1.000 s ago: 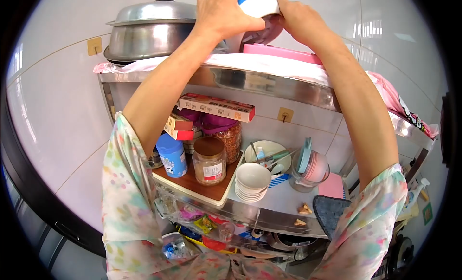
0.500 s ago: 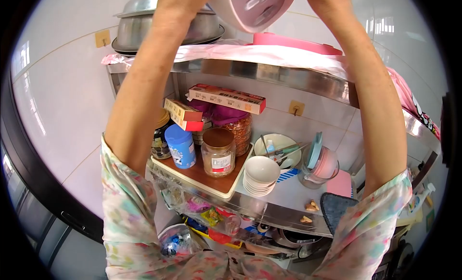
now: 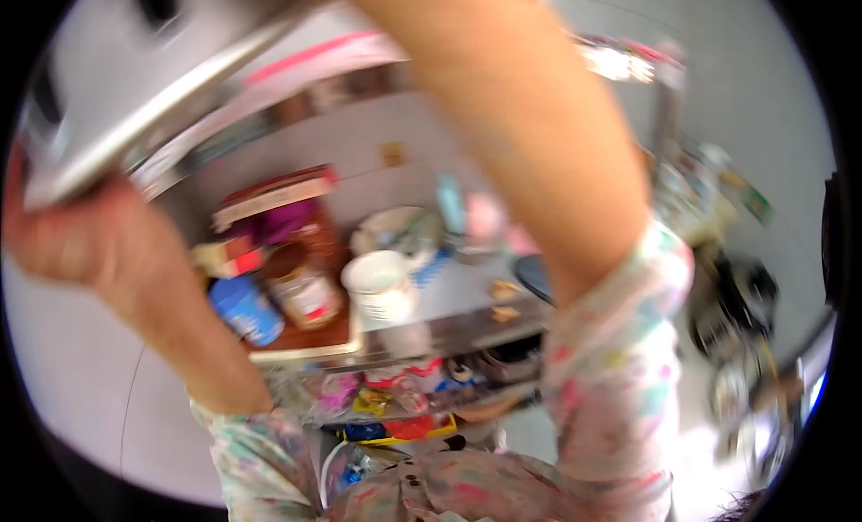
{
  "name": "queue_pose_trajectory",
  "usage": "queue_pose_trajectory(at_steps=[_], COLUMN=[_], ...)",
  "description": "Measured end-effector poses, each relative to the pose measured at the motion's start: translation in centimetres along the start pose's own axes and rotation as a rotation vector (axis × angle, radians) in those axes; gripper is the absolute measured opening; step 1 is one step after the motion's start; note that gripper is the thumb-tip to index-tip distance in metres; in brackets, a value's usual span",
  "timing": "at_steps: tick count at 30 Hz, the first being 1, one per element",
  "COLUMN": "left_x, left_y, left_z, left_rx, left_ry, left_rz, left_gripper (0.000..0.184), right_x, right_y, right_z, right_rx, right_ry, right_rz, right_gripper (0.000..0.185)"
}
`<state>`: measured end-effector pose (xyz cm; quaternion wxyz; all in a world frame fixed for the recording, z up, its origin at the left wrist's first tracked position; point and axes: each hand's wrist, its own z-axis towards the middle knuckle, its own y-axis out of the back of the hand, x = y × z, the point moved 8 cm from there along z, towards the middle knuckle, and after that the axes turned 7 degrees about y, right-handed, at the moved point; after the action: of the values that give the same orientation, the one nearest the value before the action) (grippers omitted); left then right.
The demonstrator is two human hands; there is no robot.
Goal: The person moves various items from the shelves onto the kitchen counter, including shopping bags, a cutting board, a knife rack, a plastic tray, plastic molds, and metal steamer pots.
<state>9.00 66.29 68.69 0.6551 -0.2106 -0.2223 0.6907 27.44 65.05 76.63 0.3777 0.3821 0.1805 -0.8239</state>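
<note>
My left hand is at the left, its fingers closed on the lower edge of a large pale grey thing with a shiny rim. This thing fills the upper left corner, tilted and smeared by motion; dark patches show on it, and its kind cannot be made out. My right forearm crosses the top towards the upper left. The right hand is cut off or blurred at the top edge, near the grey thing's upper end, so its fingers do not show. Below the arms stands a metal shelf rack.
Under the raised arms, the middle shelf carries a brown tray with a blue canister and a brown-lidded jar, then stacked white bowls. Pink plastic covering lines the top shelf. Packets and a yellow-edged tray lie lower.
Both arms have swung left, and the view has shifted with them. The pink container between my hands has gone from view; the large grey thing now appears in my left hand.
</note>
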Motion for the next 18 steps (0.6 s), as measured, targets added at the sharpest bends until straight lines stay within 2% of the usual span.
queue_pose_trajectory(at_steps=[4, 8, 10, 11, 13, 14, 15, 16, 17, 18], left_x=[1.7, 2.7, 3.5, 2.6, 5.3, 3.4, 3.0, 1.6, -1.6, -5.0], left_y=[3.9, 6.0, 6.7, 5.9, 8.1, 7.8, 8.1, 8.6, 9.0, 9.1], left_z=[-5.0, -13.8, -20.3, -23.2, -31.9, -35.8, -40.8, -45.5, -49.0, -52.7], left_rx=[-0.216, -0.239, -0.335, -0.318, -0.309, -0.26, -0.197, -0.132, -0.046, 0.071], left_ry=[0.407, 0.796, 1.056, 1.182, 1.599, 1.792, 2.012, 2.19, 2.297, 2.396], left_rz=[-0.249, -0.474, -0.459, -0.446, -0.452, -0.378, -0.477, -0.497, -0.445, -0.552], left_gripper=[0.058, 0.063, 0.066, 0.067, 0.066, 0.064, 0.064, 0.065, 0.067, 0.07], right_x=[4.8, 9.9, 12.1, 13.3, 15.0, 16.4, 18.4, 19.8, 22.4, 25.9], right_y=[1.3, 1.9, 1.6, 1.0, 1.6, 5.3, 10.2, 15.0, 21.0, 27.3], right_z=[-2.1, -3.1, -5.2, -7.3, -13.3, -15.1, -16.3, -18.2, -19.4, -21.3], right_rx=[0.261, 0.517, 0.68, 0.789, 1.069, 1.068, 1.052, 1.167, 0.995, 0.923], right_ry=[-0.098, -0.242, -0.311, -0.332, -0.364, -0.505, -0.644, -0.922, -1.008, -1.184], right_rz=[0.021, 0.03, 0.015, -0.017, -0.166, -0.045, 0.072, 0.071, -0.024, -0.129], right_gripper=[0.041, 0.034, 0.03, 0.028, 0.031, 0.029, 0.026, 0.035, 0.045, 0.058])
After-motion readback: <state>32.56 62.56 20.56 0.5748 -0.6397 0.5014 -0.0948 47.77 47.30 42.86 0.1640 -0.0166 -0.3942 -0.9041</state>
